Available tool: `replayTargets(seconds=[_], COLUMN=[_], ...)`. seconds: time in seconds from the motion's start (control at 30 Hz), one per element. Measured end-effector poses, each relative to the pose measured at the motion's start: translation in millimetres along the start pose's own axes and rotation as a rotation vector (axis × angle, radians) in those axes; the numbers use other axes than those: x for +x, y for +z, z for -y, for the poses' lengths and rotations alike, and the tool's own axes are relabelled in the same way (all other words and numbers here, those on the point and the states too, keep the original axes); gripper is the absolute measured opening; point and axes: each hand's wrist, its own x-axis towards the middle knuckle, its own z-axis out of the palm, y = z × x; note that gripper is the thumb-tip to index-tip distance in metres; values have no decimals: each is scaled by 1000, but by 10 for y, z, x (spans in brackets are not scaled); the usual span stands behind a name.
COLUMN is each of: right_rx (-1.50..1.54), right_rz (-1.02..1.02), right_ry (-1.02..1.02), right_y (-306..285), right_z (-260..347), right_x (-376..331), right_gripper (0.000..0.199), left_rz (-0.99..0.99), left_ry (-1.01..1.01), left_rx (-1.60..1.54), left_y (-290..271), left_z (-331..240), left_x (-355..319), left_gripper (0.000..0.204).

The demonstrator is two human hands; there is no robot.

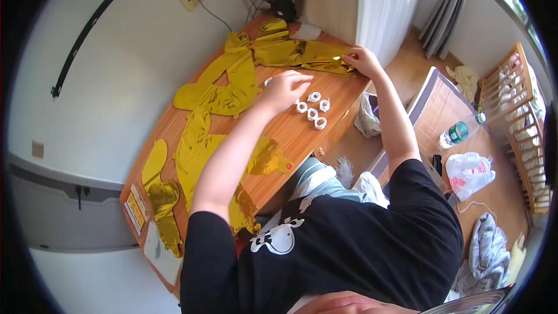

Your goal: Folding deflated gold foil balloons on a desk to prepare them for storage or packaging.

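Right hand (363,61): finger and thumb pinch the end of a long gold foil piece (317,53) on the brown surface (343,90).
Left hand (285,90): fingers bent, over the surface by the white rolls (320,122); I cannot tell if it holds anything.
More gold foil (195,139): spread flat to the left.
Back corner: a black box (283,9) with cords, near the foil.
Left end: a picture card (138,209).
Right side: a bottle (456,134) and a white bag (469,173).
In the way: the left arm (232,151) covers some foil.
Hard to see: one roll, partly behind the left hand.
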Motion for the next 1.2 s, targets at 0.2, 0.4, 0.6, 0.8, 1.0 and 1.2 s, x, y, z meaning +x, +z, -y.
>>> replayTargets(seconds=[0.2, 0.4, 0.6, 0.8, 1.0, 1.2], right_rx=[9, -35, -1, 401, 669, 473], right_rz=[-67, -28, -133, -58, -74, 71], right_ry=[18, 29, -21, 148, -26, 96], right_y=[-15, -39, -41, -47, -102, -257], right_z=[-47, -67, -113, -148, -331, -136], right_x=[-14, -25, -43, -4, -48, -75], right_gripper=[35, 37, 37, 36, 30, 27], left_rz=[33, -13, -72, -196, -241, -279], left_ry=[131, 43, -11, -198, -159, -180], left_rx=[383, 383, 359, 81, 48, 32], left_y=[790, 1031, 1220, 1215, 1262, 1247], left_z=[73, -17, -77, 44, 4, 4], left_x=[676, 967, 1142, 1245, 1283, 1267], left_gripper=[39, 31, 26, 19, 16, 17])
